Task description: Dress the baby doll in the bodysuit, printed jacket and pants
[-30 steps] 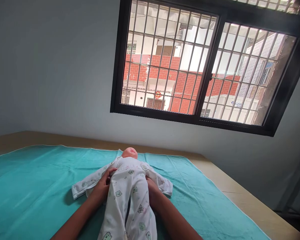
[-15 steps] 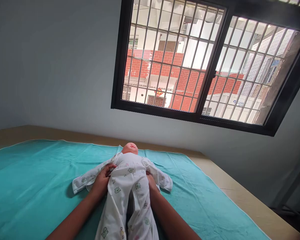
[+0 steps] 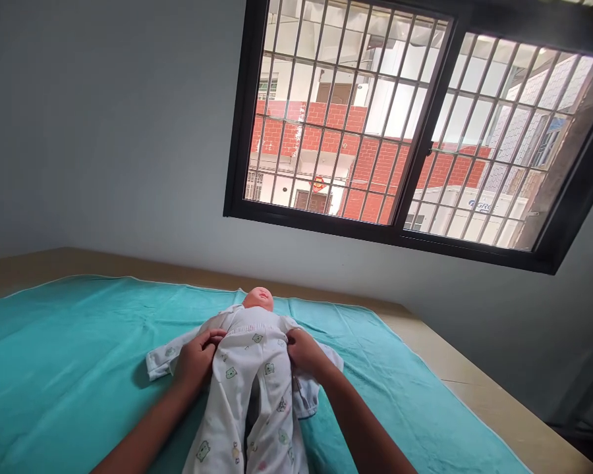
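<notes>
A baby doll [image 3: 259,298] lies on its back, head towards the wall, on a turquoise blanket. It wears white printed baby trousers [image 3: 257,359] with an elastic waistband, and a white jacket [image 3: 163,355] spreads out beneath it. My left hand [image 3: 197,359] is at the left side of the waistband, its fingers curled and closed on the trousers' edge. On the opposite side, my right hand [image 3: 304,352] pinches the trousers near the waist; its fingertips are partly hidden by the cloth. The trouser legs reach towards me.
The turquoise blanket [image 3: 79,355] covers most of a wooden surface [image 3: 479,388] that shows along its right and far edges. A grey wall [image 3: 128,131] rises behind, with a dark-framed barred window [image 3: 316,227] in it.
My right hand has moved up from beside the doll's hip to pinch the trousers near the waistband. The right part of the jacket has shifted. My left hand has curled slightly in place.
</notes>
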The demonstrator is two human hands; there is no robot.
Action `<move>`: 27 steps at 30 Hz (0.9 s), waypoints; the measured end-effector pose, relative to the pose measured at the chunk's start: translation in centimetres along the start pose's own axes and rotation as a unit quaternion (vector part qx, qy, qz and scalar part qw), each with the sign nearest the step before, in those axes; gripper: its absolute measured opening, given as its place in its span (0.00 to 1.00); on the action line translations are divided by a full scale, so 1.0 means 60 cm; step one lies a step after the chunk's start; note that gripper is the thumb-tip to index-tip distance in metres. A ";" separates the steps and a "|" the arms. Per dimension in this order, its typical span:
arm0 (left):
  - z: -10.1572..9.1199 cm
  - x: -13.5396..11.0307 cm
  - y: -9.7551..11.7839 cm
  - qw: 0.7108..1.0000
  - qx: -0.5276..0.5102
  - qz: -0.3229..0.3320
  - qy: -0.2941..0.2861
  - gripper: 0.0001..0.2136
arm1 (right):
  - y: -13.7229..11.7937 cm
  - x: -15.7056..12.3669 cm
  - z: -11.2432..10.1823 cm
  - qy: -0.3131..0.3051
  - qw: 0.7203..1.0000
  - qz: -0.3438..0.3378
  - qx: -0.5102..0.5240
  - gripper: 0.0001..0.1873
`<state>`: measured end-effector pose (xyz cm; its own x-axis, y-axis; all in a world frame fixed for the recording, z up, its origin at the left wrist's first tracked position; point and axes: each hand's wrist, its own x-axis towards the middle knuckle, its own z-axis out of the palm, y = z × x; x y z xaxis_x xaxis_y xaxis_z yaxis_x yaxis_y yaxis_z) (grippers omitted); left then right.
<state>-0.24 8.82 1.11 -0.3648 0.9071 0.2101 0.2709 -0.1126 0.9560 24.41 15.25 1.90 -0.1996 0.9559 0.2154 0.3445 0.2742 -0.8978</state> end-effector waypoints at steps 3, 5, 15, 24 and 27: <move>0.000 0.007 0.005 0.998 -0.002 0.068 -0.003 0.12 | -0.023 0.003 -0.011 0.045 0.994 -0.046 -0.083 0.07; -0.002 0.015 0.009 0.993 -0.001 0.111 -0.039 0.11 | -0.033 0.001 -0.007 0.060 0.986 -0.102 -0.117 0.09; -0.045 0.056 0.003 0.972 0.088 0.100 -0.196 0.11 | -0.002 0.010 -0.028 -0.069 0.990 -0.111 -0.059 0.13; -0.051 0.061 0.020 0.956 0.096 0.061 -0.271 0.09 | -0.015 0.015 -0.051 -0.177 0.984 -0.025 0.002 0.13; -0.042 0.060 0.019 0.960 0.101 0.090 -0.245 0.07 | -0.013 0.017 -0.045 -0.155 0.986 -0.060 -0.014 0.10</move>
<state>-3.51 10.92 3.46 0.1533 0.9680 0.1985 0.4756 -0.2484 0.8439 26.44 16.31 3.83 -0.5108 0.8389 0.1881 0.3252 0.3910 -0.8610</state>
